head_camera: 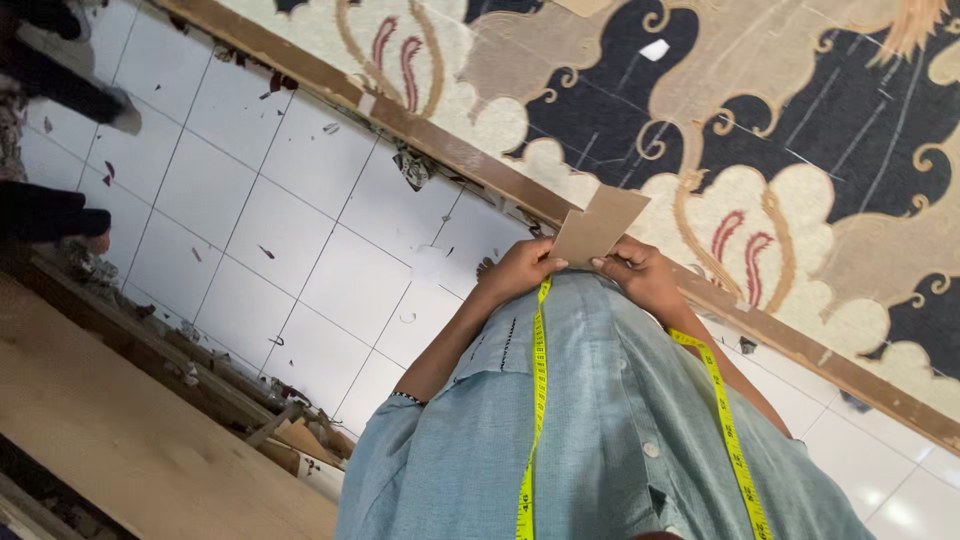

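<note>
Pinching a small brown cardboard piece (598,225) by its lower edge, left hand (520,270) and right hand (640,275) hold it just above the patterned fabric's (800,150) wooden table edge (450,150); an even two-handed grip probably keeps it flat

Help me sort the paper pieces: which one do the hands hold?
The brown card, pinched by both hands; the small white scrap lies apart on the patterned cloth.
</note>
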The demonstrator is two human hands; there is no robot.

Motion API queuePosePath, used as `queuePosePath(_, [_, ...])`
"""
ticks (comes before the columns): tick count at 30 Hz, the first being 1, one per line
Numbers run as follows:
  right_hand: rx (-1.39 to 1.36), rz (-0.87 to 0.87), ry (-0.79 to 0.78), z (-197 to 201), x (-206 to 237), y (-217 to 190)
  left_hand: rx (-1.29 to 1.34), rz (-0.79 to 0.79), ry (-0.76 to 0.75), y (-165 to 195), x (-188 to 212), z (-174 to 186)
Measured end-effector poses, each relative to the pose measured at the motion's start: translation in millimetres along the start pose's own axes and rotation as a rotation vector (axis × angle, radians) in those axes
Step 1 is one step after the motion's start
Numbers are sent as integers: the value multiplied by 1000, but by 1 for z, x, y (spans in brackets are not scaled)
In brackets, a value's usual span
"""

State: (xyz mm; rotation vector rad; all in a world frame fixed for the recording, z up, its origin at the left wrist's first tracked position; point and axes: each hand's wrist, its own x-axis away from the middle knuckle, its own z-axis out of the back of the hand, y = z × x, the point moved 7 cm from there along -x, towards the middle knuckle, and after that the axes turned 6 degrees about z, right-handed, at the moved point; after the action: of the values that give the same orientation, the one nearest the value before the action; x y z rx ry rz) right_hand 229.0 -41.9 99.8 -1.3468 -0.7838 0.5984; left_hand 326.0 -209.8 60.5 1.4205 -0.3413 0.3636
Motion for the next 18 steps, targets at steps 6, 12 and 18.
queuePosePath(6, [90, -150, -132, -121, -67, 11, 80, 107, 166, -53, 62, 110])
queuePosePath(12, [148, -45, -262, -228, -124, 6, 150, 38, 344, -96, 121, 202])
queuePosePath(18, [-74, -18, -283, -292, -186, 11, 230, 159, 511, -133, 166, 267])
